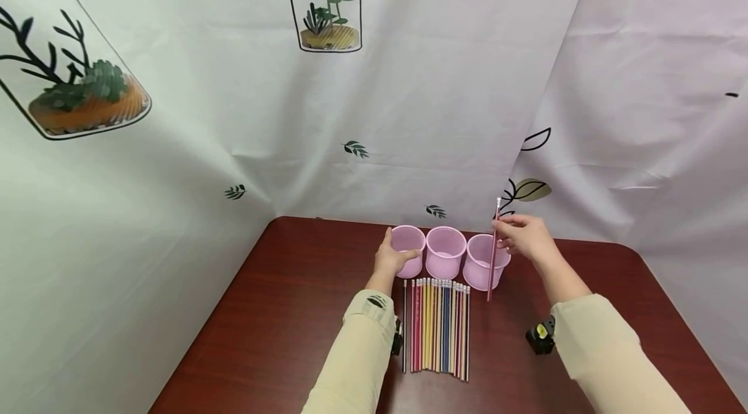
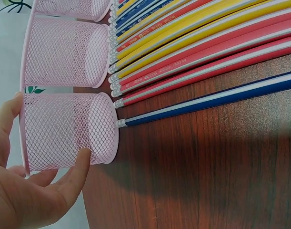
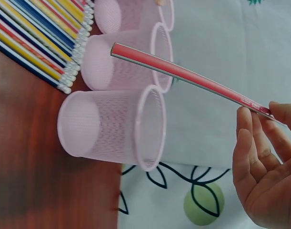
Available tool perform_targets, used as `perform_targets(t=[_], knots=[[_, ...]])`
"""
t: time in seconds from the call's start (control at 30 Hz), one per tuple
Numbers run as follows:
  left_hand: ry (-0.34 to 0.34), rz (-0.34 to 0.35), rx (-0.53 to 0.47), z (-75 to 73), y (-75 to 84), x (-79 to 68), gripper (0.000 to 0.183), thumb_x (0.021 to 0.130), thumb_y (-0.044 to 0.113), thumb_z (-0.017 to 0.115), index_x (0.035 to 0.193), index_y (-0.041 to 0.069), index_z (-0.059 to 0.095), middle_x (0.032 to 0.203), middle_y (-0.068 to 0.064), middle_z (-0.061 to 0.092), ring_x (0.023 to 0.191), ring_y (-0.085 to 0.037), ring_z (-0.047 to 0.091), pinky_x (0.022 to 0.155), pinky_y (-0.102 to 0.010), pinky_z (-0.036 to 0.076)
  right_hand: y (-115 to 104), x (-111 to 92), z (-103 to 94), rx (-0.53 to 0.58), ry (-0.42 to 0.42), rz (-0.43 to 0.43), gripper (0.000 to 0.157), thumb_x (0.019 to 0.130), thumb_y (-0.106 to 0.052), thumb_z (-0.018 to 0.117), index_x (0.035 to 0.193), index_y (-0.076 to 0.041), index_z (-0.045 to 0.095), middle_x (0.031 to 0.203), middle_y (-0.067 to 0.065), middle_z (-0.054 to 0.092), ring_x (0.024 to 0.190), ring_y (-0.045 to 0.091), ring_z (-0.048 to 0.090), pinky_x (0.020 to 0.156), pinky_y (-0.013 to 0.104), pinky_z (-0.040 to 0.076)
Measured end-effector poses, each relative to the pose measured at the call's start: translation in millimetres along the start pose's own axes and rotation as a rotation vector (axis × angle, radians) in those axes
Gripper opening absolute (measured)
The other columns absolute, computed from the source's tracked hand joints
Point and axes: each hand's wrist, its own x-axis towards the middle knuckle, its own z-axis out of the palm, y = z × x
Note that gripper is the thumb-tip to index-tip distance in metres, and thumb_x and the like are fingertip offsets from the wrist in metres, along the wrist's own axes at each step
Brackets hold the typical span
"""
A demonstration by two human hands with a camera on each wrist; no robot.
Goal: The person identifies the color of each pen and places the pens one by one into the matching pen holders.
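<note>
My left hand (image 1: 391, 262) holds the leftmost pink mesh pencil cup (image 2: 69, 131), one digit at its rim and another against its side. Near its upper end, my right hand (image 1: 526, 237) pinches a red pencil (image 3: 183, 75) between thumb and fingertips. That pencil stands nearly upright in the head view, in front of the right pink cup (image 3: 112, 126), and its lower end is outside the cup. Between these two cups is a middle pink cup (image 1: 445, 257). Striped pencils (image 1: 434, 329) in red, yellow and blue lie side by side before the cups, white ends toward them.
One dark blue pencil (image 2: 207, 100) lies slightly apart at the row's left. The dark red-brown table (image 1: 280, 310) ends at a white patterned cloth (image 1: 409, 109) behind the cups. A black device (image 1: 540, 337) sits by the right wrist.
</note>
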Motion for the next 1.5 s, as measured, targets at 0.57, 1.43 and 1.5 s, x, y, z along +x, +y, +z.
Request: perform_targets(t=[0.57,1.43,1.5], knots=[[0.002,0.015,-0.008,0.1,-1.7,-0.9,0.095,0.066,0.024,0.083,0.145,0.010,0.030,0.129,-0.026,0.049,0.115,-0.041,0.048,0.093,-0.048,0.041,-18,8,-12.8,0.015,0.086,-0.003,0.048,0.090,-0.021,0.059,0.122,0.012,0.048,0.068,-0.010,0.063,0.060,0.007,0.065,0.059,0.026,0.053],[-0.004,0.030,-0.048,1.9,-4.0,-1.7,0.093,0.069,0.019,0.082,0.145,0.010,0.030,0.130,-0.026,0.047,0.116,-0.039,0.047,0.094,-0.047,0.040,-3,10,-13.3,0.209,0.392,0.009,0.020,0.086,-0.017,0.065,0.096,-0.002,0.057,0.062,-0.017,0.059,0.054,0.001,0.062,0.047,0.020,0.049],[-0.006,0.032,-0.054,1.4,-4.2,-2.0,0.093,0.069,0.019,0.082,0.145,0.010,0.030,0.131,-0.026,0.047,0.116,-0.040,0.046,0.094,-0.047,0.040,1,11,-11.8,0.222,0.399,0.008,0.020,0.085,-0.015,0.065,0.096,0.000,0.056,0.062,-0.016,0.059,0.054,0.002,0.062,0.047,0.020,0.049]])
